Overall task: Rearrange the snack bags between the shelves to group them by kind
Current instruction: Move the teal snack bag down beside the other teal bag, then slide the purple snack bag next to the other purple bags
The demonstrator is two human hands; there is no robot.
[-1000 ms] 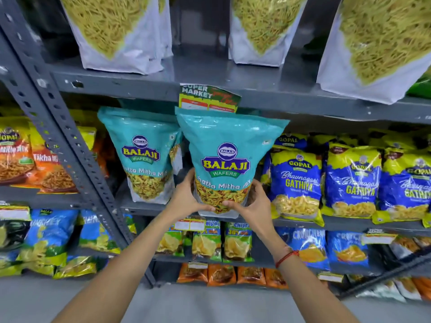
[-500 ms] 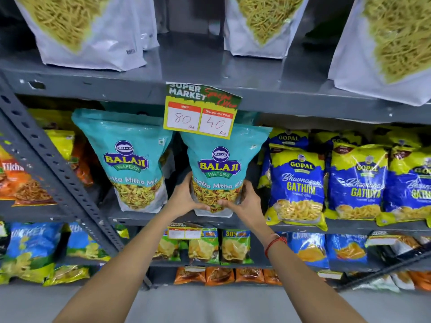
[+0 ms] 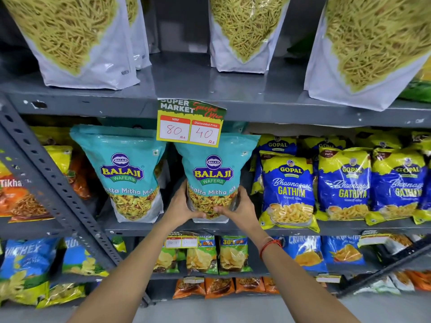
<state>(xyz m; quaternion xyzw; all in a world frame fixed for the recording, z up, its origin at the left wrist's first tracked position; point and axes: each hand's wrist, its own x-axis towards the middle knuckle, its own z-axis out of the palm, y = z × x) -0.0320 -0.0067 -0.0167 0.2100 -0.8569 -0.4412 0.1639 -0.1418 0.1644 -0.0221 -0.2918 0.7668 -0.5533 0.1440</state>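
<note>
A teal Balaji Khatta Mitha Mix bag (image 3: 213,169) stands upright on the middle shelf (image 3: 233,229), its top tucked behind the price tag (image 3: 190,123). My left hand (image 3: 182,206) grips its lower left side and my right hand (image 3: 240,207) its lower right side. A second identical teal Balaji bag (image 3: 123,171) stands just to its left on the same shelf. Blue-and-yellow Gopal Gathiya bags (image 3: 289,190) fill the shelf to the right.
White bags of yellow sev (image 3: 77,40) stand on the top shelf (image 3: 186,89). Orange Tikha bags (image 3: 18,197) sit at far left behind a slanted grey upright (image 3: 53,187). Lower shelves hold small chip packets (image 3: 203,255) and orange packets (image 3: 219,287).
The held teal bag has gone back and down under the top shelf; it now stands on the middle shelf beside the other teal bag. Both hands keep their grip.
</note>
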